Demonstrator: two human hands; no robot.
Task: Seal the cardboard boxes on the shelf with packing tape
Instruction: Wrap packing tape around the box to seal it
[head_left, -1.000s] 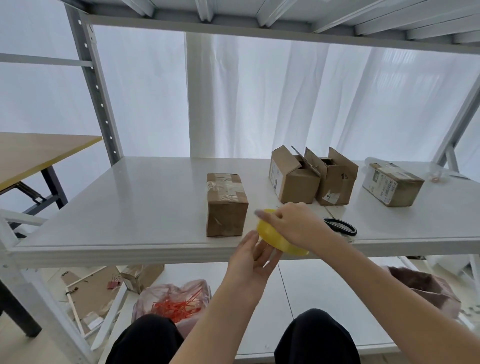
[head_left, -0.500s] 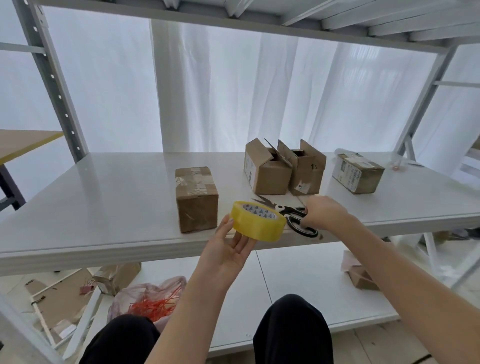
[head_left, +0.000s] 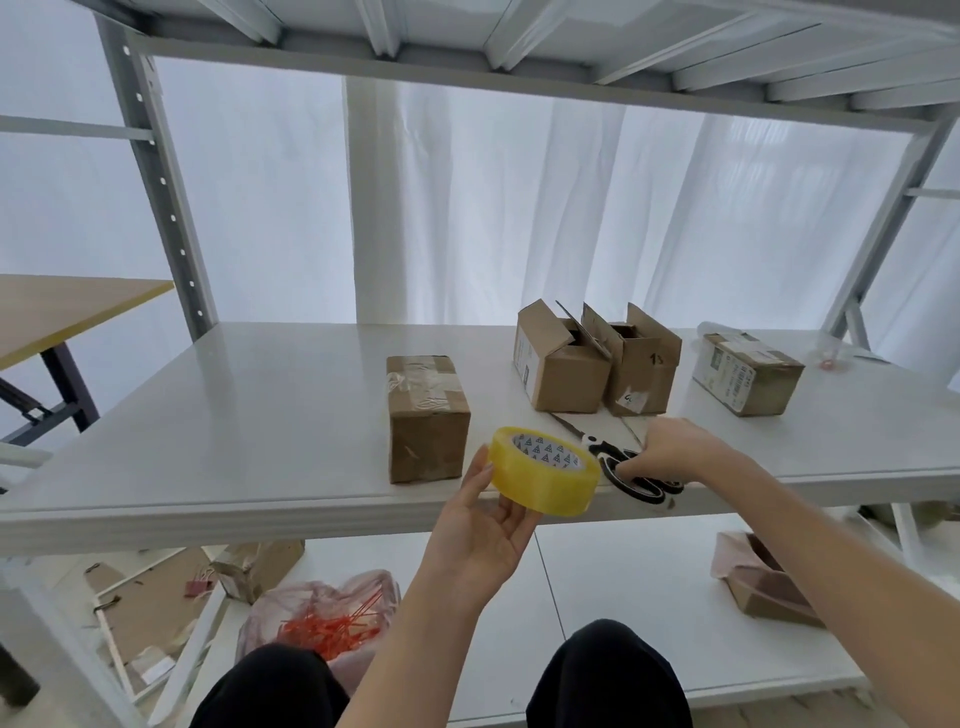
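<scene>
Head: left hand holds tape; right touches scissors.

White curtains glow with soft daylight behind the grey metal rack. Ribbed upper deck overhead. Off left, a wooden table on dark legs; down below, cardboard scraps litter the floor.

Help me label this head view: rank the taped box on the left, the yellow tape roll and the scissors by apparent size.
1. taped box
2. yellow tape roll, held nearer the camera, so flattered
3. scissors, about as long as the roll but thin, handles partly under the right hand
</scene>
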